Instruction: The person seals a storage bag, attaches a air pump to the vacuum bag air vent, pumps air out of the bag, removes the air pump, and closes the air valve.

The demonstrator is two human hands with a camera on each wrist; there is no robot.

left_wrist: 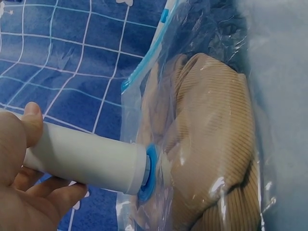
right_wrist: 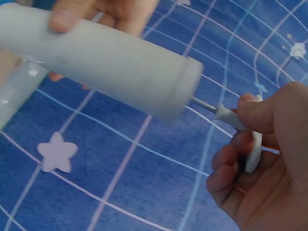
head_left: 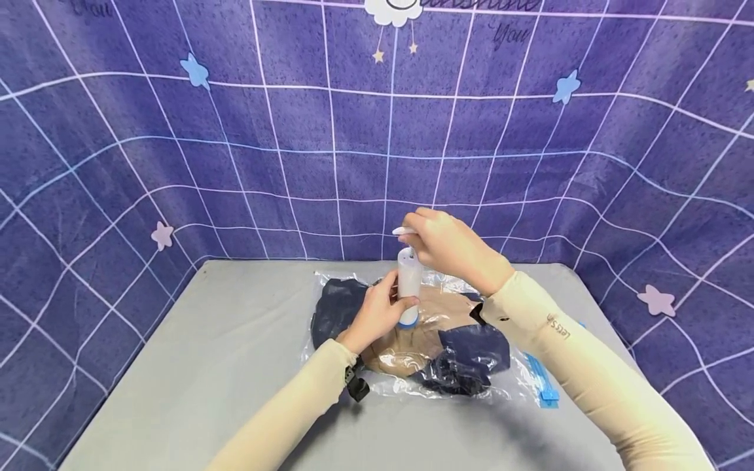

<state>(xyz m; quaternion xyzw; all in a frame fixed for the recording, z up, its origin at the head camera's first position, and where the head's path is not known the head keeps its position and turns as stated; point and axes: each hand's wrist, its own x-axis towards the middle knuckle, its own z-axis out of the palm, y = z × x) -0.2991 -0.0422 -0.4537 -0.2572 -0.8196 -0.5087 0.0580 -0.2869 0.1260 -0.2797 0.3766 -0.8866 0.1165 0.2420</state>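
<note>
We see a smooth white pump (head_left: 409, 280) upright on a crinkly clear bag (head_left: 406, 340) — left hand (head_left: 377, 314) grips its barrel, right hand (head_left: 450, 252) pinches the handle (right_wrist: 248, 139).

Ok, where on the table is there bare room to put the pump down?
The grey table is bare left of the vacuum bag and along the near edge. The middle is crowded: both hands work the pump there, and a blue clip lies right of the bag.

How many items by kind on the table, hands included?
Hands: 2, left hand and right hand
Hand pump: 1
Plastic bag: 1
Tan garment: 1
Dark garments: 2 patches visible
Total: 7
</note>
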